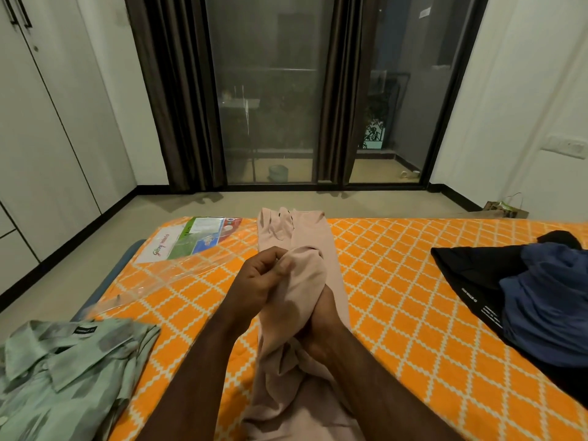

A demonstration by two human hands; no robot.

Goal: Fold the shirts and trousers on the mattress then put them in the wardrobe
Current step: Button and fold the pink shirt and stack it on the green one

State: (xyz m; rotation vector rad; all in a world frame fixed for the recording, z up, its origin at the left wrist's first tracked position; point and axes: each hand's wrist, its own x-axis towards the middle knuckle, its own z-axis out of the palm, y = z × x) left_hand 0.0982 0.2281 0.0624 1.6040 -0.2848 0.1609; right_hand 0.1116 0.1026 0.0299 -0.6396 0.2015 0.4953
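Pale pink trousers (305, 237) lie lengthwise down the middle of the orange patterned mattress (397, 281), waistband at the far edge. My left hand (259, 281) pinches a raised fold of the pink cloth near its top. My right hand (318, 326) grips the same bunched cloth from beneath, its fingers mostly hidden by fabric. A folded pale green shirt (70, 370) rests at the near left corner. Black and dark blue garments (534, 297) sit in a loose heap at the right edge.
A clear plastic bag with a printed label (191, 240) lies on the mattress's far left corner. White wardrobe doors (47, 128) stand along the left wall. Glass doors with dark curtains (270, 90) face me across bare floor.
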